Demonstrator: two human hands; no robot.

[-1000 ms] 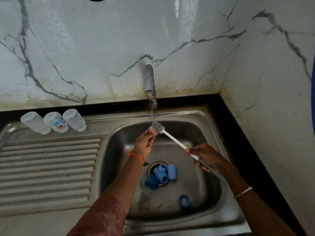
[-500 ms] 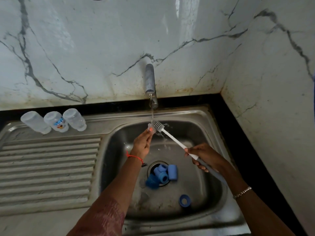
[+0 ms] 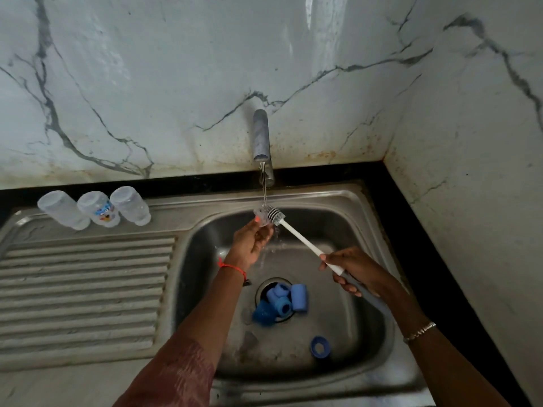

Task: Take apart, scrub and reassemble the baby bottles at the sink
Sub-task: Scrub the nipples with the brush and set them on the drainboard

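Observation:
Under the running tap [image 3: 262, 142] my left hand [image 3: 252, 240] pinches a small clear bottle nipple [image 3: 261, 215] in the water stream. My right hand [image 3: 354, 270] grips the handle of a white bottle brush [image 3: 296, 234], and its grey bristle head touches the nipple. Three clear bottle bodies [image 3: 97, 208] stand upside down on the back of the draining board. Several blue caps and collars [image 3: 282, 301] lie piled over the drain, and one blue ring [image 3: 320, 346] lies apart on the basin floor.
The steel sink basin [image 3: 364, 289] sits in a corner between marble walls. A ribbed draining board [image 3: 82, 289] lies to the left. A black counter strip [image 3: 426, 245] runs along the right and back edges.
The brush head has shifted slightly against the nipple under the stream, and my right hand has moved a little. The parts in the basin have stayed put.

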